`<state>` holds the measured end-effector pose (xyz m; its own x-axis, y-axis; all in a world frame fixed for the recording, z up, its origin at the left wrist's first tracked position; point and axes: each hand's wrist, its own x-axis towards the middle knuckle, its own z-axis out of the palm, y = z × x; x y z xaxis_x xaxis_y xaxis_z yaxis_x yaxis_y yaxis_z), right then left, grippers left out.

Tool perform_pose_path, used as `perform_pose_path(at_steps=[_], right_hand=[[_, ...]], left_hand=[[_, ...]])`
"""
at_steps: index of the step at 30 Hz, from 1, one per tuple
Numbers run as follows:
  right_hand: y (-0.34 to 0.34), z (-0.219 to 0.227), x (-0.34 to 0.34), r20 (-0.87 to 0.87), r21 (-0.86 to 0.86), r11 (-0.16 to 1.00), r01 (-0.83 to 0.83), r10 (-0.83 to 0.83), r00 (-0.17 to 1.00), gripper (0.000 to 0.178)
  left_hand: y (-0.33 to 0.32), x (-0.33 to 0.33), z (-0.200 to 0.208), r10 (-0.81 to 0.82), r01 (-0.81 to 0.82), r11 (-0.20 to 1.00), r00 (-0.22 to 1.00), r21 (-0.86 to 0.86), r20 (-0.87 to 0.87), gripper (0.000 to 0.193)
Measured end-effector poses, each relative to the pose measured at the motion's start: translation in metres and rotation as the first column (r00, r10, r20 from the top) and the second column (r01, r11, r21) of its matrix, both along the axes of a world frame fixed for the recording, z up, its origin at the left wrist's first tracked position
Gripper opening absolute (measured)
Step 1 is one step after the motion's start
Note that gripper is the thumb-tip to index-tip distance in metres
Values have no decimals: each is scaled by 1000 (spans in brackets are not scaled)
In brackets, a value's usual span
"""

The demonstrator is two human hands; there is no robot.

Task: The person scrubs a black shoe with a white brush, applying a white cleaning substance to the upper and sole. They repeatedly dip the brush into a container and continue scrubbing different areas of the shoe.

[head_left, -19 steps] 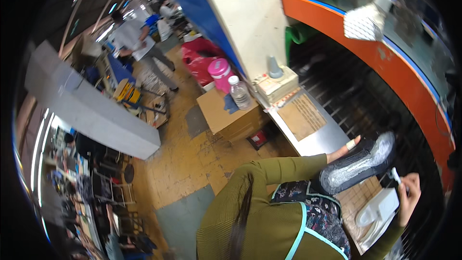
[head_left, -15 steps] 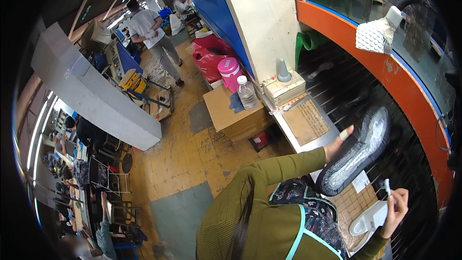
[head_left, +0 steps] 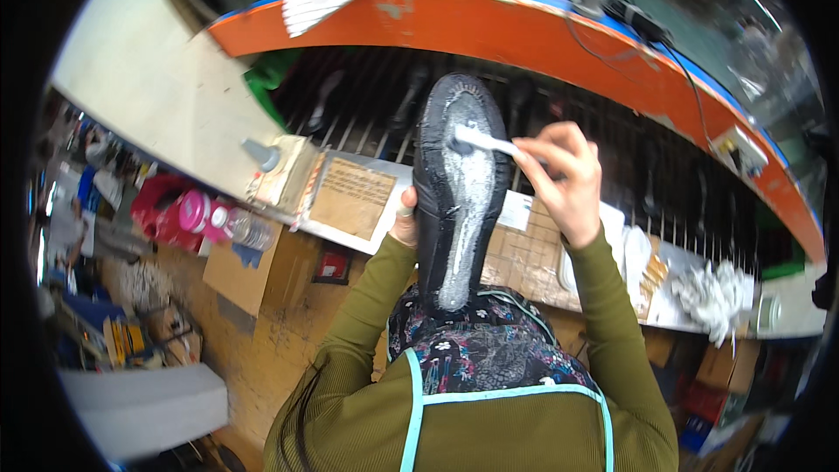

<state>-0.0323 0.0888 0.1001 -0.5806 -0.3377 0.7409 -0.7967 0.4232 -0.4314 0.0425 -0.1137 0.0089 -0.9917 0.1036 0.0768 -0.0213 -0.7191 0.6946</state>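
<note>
A black shoe upper is held upright in front of me with its underside facing me. A shiny greyish-white coat runs down the middle of that underside. My left hand grips the shoe from its left side; the thumb shows, with a pale wrap on it, and the other fingers are hidden behind. Pinched in my right hand is a small white-handled brush, its dark head touching the wide part of the underside. Below the right wrist, a white container stands partly behind my sleeve.
Behind the shoe, a dark rack of metal rods carries other shoes under an orange beam. A cardboard sheet and a grey cone on a block sit left. White rags lie right. A bottle stands on a box.
My view has swung right toward the rack. The shoe has been turned upright before me, and my right hand has brought the brush from beside the white container onto its underside.
</note>
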Motion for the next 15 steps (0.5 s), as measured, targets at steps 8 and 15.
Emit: perform_pose_path(at_steps=[8, 15], right_hand=[[21, -47, 19, -297, 7, 863, 505, -480, 825, 22], [79, -118, 89, 732, -460, 872, 168, 265, 627, 17]], left_hand=[[20, -22, -33, -136, 131, 990, 984, 47, 117, 105], [53, -38, -50, -57, 17, 981, 977, 192, 204, 85]])
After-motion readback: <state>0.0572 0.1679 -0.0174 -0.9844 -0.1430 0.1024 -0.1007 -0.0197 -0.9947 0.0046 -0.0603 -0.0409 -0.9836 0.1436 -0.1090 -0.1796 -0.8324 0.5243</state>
